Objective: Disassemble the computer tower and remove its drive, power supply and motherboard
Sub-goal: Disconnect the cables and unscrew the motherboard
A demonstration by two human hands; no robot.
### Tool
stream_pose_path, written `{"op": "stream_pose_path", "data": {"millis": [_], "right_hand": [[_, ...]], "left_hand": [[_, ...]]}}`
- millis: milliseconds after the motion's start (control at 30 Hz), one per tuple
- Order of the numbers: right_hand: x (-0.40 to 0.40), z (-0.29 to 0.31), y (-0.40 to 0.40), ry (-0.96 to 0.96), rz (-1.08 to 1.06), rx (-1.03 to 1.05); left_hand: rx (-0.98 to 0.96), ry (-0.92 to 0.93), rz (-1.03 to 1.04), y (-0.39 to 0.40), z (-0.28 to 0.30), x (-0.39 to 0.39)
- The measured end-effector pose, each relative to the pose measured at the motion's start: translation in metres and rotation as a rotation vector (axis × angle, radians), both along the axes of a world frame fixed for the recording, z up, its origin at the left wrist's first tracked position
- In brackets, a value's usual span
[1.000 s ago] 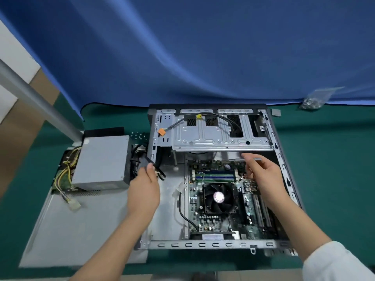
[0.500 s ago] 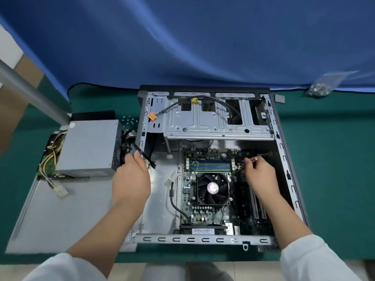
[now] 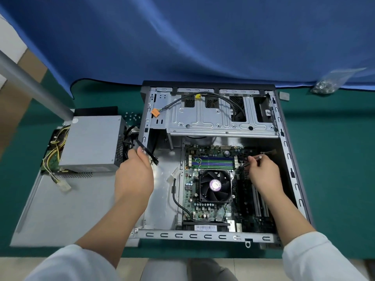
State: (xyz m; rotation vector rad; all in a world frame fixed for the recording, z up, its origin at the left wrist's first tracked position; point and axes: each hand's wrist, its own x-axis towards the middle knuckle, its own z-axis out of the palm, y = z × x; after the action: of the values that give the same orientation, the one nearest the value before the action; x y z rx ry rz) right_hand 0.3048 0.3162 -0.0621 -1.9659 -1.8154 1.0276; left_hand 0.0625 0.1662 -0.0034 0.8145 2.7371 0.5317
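The open computer tower (image 3: 203,235) lies on its side on the green table. Its motherboard (image 3: 205,211), with a black fan (image 3: 215,184), sits in the case floor below the metal drive cage (image 3: 213,118). My right hand (image 3: 263,176) grips a thin screwdriver (image 3: 251,161) whose tip touches the board just right of the memory sticks. At the case's left wall, my left hand (image 3: 134,175) holds a bundle of black cables (image 3: 147,152). The grey power supply (image 3: 91,142) stands outside the case to the left, its yellow wires trailing.
The power supply rests on the flat grey side panel (image 3: 60,209). Loose screws (image 3: 132,116) lie behind it. A plastic bag of screws (image 3: 326,86) and a small grey square (image 3: 284,96) sit at the back right. A metal pole (image 3: 30,86) slants at the left; a blue cloth hangs behind.
My right hand has come down from the drive cage's edge and set the screwdriver tip on the motherboard. My left hand stays on the black cables. The view has shifted slightly.
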Motion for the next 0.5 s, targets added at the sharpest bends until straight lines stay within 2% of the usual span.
{"op": "stream_pose_path", "data": {"millis": [500], "right_hand": [[-0.0067, 0.0019, -0.0037, -0.139, 0.209, 0.053]], "left_hand": [[-0.005, -0.006, 0.002, 0.0021, 0.0036, 0.0011]]}}
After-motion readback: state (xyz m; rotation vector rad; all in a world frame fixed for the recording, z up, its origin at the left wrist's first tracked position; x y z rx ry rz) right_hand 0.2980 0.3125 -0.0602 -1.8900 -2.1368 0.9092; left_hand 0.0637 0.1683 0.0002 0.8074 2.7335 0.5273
